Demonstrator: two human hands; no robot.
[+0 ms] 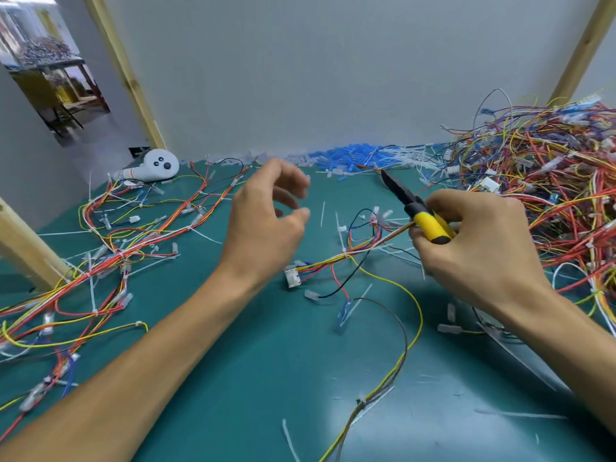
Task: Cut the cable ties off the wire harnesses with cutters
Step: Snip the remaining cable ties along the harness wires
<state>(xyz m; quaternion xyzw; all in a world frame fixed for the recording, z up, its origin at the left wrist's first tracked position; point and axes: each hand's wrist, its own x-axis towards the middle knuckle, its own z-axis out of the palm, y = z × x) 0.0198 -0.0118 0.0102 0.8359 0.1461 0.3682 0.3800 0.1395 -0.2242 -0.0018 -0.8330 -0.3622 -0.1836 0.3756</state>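
My right hand (473, 241) grips the yellow-and-black cutters (420, 213), whose dark jaws point up and to the left. The same hand also pinches one end of a wire harness (336, 261) that trails down to the green mat, with a white connector at its left end and a white cable tie around the bundle. My left hand (266, 215) hovers above the mat, left of the harness, fingers loosely curled and holding nothing.
A large tangled pile of harnesses (540, 181) fills the right side. More harnesses (110, 248) are spread over the left of the mat. Cut white ties lie scattered about. Blue plastic pieces (350, 158) line the back wall. A white device (156, 166) lies at the back left.
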